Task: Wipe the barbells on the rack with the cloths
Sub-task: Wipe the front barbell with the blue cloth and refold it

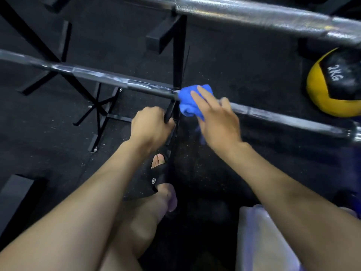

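Observation:
A dark barbell (97,76) runs from the left edge down to the right across the black rack (179,55). A blue cloth (187,100) is wrapped over the bar right where it crosses the rack upright. My right hand (216,118) holds the cloth against the bar, with its fingers laid over the top. My left hand (150,124) grips a black rack bracket (169,112) just below the bar. A second, thicker silver barbell (254,14) lies higher up at the top right.
A yellow and black 2 kg medicine ball (334,83) sits on the floor at the right. Black rack legs and crossbars (101,108) spread over the dark rubber floor on the left. My sandalled foot (159,173) stands below the hands.

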